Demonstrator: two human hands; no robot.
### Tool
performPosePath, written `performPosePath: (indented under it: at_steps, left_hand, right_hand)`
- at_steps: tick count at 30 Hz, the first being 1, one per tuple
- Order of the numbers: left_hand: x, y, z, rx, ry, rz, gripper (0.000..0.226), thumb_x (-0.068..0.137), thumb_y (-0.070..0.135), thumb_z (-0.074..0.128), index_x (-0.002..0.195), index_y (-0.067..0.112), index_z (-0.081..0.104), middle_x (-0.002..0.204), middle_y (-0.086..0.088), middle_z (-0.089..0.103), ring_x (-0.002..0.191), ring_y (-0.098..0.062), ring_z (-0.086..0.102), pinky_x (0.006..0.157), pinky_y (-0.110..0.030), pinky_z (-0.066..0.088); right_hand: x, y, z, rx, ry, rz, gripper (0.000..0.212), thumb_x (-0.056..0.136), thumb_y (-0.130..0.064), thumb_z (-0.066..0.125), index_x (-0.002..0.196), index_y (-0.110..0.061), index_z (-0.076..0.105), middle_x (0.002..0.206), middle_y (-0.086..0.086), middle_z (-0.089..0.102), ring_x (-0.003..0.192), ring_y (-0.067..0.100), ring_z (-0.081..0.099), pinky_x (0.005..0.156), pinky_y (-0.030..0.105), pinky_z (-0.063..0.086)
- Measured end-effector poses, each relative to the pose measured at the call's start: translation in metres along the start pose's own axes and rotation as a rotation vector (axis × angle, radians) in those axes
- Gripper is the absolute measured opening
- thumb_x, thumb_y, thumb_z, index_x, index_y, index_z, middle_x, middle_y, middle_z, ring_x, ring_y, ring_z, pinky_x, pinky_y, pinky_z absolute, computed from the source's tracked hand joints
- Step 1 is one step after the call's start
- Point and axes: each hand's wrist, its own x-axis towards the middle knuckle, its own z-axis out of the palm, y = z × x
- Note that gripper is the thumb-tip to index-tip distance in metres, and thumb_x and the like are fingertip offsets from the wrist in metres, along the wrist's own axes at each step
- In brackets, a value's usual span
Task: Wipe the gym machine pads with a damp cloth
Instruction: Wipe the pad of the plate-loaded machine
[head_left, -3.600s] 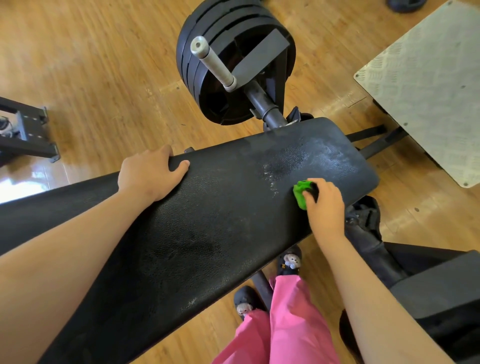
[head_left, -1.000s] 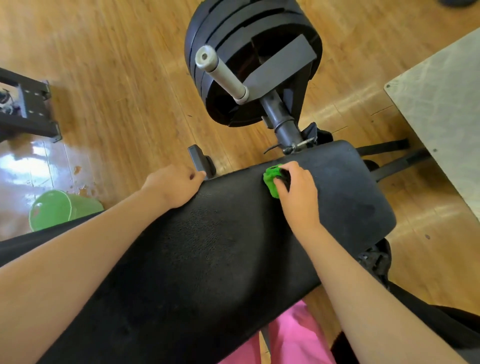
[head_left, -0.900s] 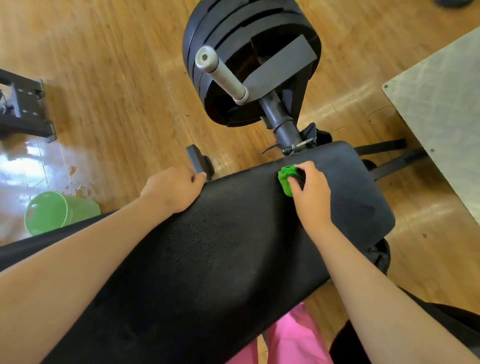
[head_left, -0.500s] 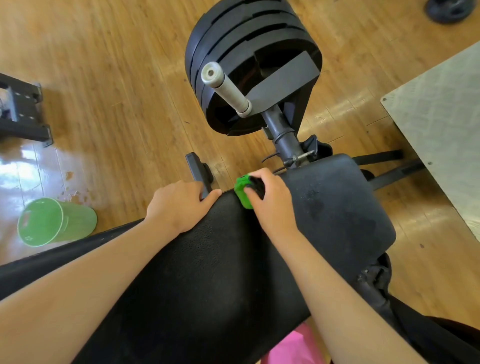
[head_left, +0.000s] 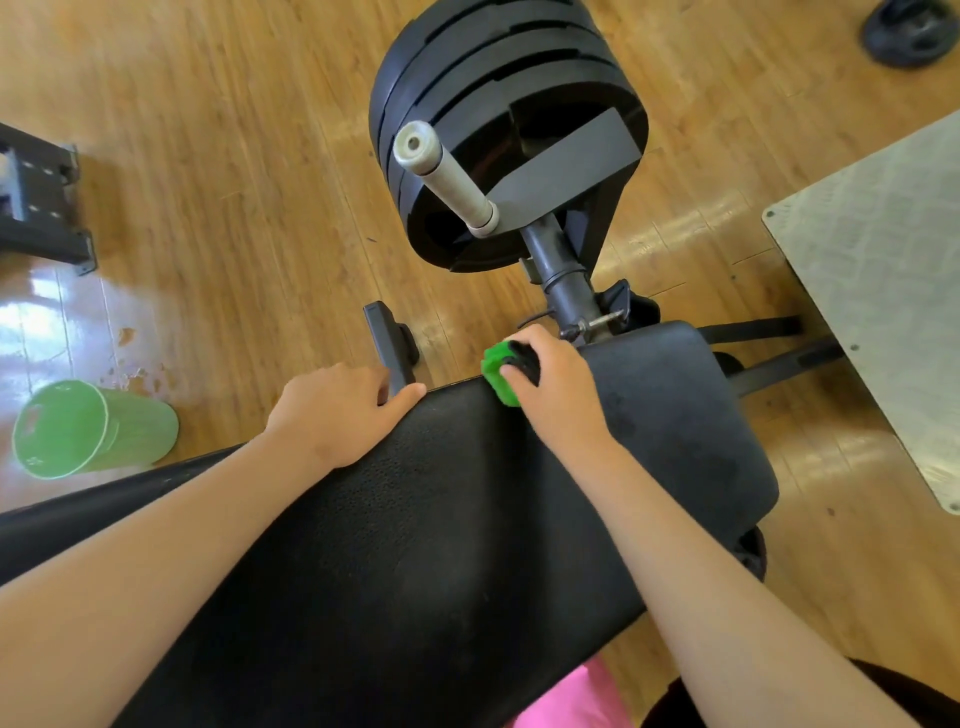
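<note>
The person leans over the big black pad (head_left: 467, 545) of the gym machine. The right hand (head_left: 558, 395) has its fingers curled tight round a small green cloth (head_left: 496, 371), all bunched up, and pushes it down on the far edge of the pad, just below the round black weight plates (head_left: 498, 104). The left hand (head_left: 337, 410) holds nothing. It lies flat on the far edge, a bit to the left of the cloth, with the fingers hanging over the side, and I think it is there to keep the person steady. To the right of the cloth the pad has a few darker spots, so I think that end is damp and already wiped. The near part and the long left part look dull and dry, so I think they are not done yet, though I cannot be sure. A green bucket (head_left: 88, 428) lies on its side on the floor (head_left: 234, 208) far to the left, beside a shiny wet patch. I would say the job is about half done.
</note>
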Motion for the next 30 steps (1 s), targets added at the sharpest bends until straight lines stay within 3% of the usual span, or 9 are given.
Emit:
performPosePath:
  at_steps: [4,8,13,18,21,26,30]
  left_hand:
    - [0.009,0.001,-0.001,0.002,-0.063,-0.012,0.056,0.091,0.07,0.02,0.096,0.025,0.055,0.081,0.006,0.063,0.071,-0.01,0.058,0.051,-0.024,0.036]
    - [0.028,0.022,-0.002,-0.013,-0.121,0.011,0.058,0.092,0.069,0.022,0.098,0.024,0.057,0.089,0.005,0.064,0.079,-0.012,0.06,0.054,-0.024,0.037]
    - [0.059,0.059,0.008,-0.07,-0.173,-0.002,0.072,0.094,0.068,0.02,0.094,0.013,0.066,0.08,-0.001,0.065,0.075,-0.017,0.063,0.069,-0.032,0.054]
    - [0.062,0.082,0.021,-0.088,-0.088,-0.022,0.071,0.096,0.065,0.018,0.085,0.013,0.065,0.069,-0.002,0.062,0.064,-0.017,0.062,0.057,-0.029,0.049]
    - [0.061,0.079,0.023,-0.068,-0.045,-0.028,0.07,0.094,0.068,0.019,0.086,0.018,0.068,0.066,-0.001,0.063,0.061,-0.015,0.062,0.055,-0.029,0.051]
    - [0.061,0.08,0.023,-0.061,-0.015,-0.031,0.068,0.094,0.068,0.021,0.082,0.018,0.067,0.065,-0.001,0.063,0.06,-0.015,0.062,0.057,-0.03,0.055]
    - [0.059,0.082,0.022,-0.066,0.013,-0.03,0.067,0.094,0.067,0.023,0.076,0.018,0.065,0.063,0.0,0.062,0.058,-0.015,0.061,0.054,-0.03,0.052]
  right_hand:
    - [0.006,-0.01,0.008,0.011,-0.071,-0.087,0.021,0.091,-0.019,0.061,0.111,-0.015,0.056,0.1,-0.001,0.058,0.099,0.016,0.051,0.085,0.033,0.044]
    - [0.02,0.024,-0.011,-0.009,-0.029,0.005,0.02,0.091,-0.017,0.061,0.11,-0.014,0.056,0.103,0.002,0.06,0.1,0.017,0.054,0.082,0.029,0.046]
    - [0.03,0.082,-0.045,-0.097,0.04,0.137,0.023,0.091,-0.014,0.061,0.113,-0.013,0.056,0.107,0.006,0.06,0.099,0.019,0.056,0.075,0.024,0.039]
    - [0.035,0.124,-0.068,-0.194,0.11,0.22,0.023,0.091,-0.012,0.062,0.113,-0.01,0.056,0.102,0.01,0.062,0.1,0.027,0.055,0.076,0.037,0.046]
    - [0.035,0.131,-0.072,-0.206,0.133,0.251,0.024,0.091,-0.011,0.062,0.114,-0.009,0.057,0.105,0.011,0.063,0.1,0.028,0.056,0.077,0.036,0.045]
    - [0.024,0.097,-0.057,-0.148,0.101,0.152,0.026,0.09,-0.013,0.062,0.116,-0.011,0.059,0.11,0.004,0.062,0.104,0.018,0.056,0.08,0.023,0.039]
    - [0.009,0.06,-0.032,-0.094,0.015,-0.023,0.027,0.091,-0.017,0.061,0.118,-0.014,0.058,0.114,0.001,0.06,0.109,0.015,0.05,0.091,0.025,0.04]
